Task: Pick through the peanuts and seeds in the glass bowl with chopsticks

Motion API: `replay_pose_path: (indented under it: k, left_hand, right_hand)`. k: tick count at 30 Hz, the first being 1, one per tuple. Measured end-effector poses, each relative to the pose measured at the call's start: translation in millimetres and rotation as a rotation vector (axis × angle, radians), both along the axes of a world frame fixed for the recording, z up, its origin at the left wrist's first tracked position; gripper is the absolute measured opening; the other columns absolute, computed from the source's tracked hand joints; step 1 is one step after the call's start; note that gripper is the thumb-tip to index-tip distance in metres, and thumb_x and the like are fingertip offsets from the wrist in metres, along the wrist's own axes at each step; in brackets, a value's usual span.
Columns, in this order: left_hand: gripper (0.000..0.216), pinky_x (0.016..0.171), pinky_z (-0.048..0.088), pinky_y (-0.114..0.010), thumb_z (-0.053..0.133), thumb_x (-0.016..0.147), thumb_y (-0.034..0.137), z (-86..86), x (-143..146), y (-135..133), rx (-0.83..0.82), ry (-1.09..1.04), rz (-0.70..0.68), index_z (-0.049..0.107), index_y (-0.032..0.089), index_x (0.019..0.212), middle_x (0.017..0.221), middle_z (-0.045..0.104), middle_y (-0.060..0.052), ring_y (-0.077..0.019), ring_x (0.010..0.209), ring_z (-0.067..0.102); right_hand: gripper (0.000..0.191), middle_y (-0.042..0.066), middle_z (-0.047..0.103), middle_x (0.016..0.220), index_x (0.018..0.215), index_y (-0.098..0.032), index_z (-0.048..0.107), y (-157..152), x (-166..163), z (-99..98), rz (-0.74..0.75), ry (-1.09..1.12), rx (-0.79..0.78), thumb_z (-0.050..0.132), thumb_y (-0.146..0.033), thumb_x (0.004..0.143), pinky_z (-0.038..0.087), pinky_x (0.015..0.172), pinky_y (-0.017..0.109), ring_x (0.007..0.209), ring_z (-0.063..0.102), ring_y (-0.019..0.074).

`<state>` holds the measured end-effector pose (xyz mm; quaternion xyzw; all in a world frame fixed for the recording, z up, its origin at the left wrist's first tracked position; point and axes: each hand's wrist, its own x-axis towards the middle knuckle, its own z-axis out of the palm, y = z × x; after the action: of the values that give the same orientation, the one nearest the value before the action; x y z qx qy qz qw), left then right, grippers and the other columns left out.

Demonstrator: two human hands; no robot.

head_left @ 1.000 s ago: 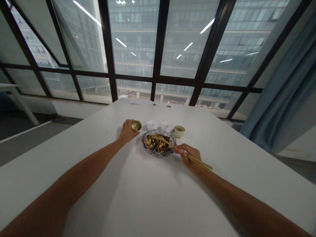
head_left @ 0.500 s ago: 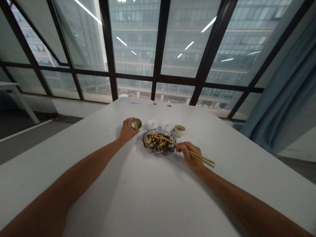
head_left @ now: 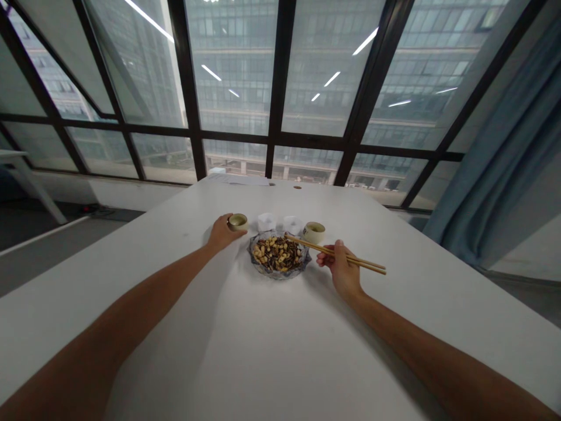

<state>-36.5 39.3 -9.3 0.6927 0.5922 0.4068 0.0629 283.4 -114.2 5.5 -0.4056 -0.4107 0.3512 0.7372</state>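
Note:
A glass dish of mixed nuts and dark seeds sits mid-table. My right hand, just right of the dish, is closed on a pair of wooden chopsticks. Their tips reach over the dish's far right rim, and whether they hold a piece is too small to tell. My left hand is wrapped round a small tan cup at the dish's upper left.
Two small white cups and another tan cup stand in a row behind the dish on the white table. Papers lie at the table's far edge. Tall windows stand beyond, with a blue curtain at right.
The chopsticks rose from the middle of the dish's contents to its far right rim, and my right hand moved up and right. My left hand stays on the tan cup.

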Motion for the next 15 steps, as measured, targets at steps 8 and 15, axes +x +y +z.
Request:
replay_pose_path:
  k: [8,15]
  left_hand:
    - [0.091,0.109,0.042,-0.049,0.068,0.075,0.072,44.9,19,13,-0.208,0.31,0.075,0.048,0.016,0.145,0.148,0.054,-0.019,-0.039,0.137,0.049]
    - [0.084,0.113,0.035,-0.051,0.056,0.086,0.067,65.1,85,12,-0.222,0.448,-0.11,0.037,0.017,0.151,0.144,0.058,-0.02,-0.0367,0.135,0.053]
  right_hand:
    - [0.055,0.005,0.07,0.061,0.08,-0.017,0.067,-3,7,-0.8,-0.078,-0.285,0.094,0.06,-0.072,0.087,0.055,0.05,0.03,0.051,0.065,0.017]
    - [0.045,0.006,0.074,0.07,0.084,-0.02,0.07,-12,19,-5.1,-0.081,-0.778,0.227,0.05,-0.057,0.099,0.057,0.059,0.031,0.062,0.071,0.0194]
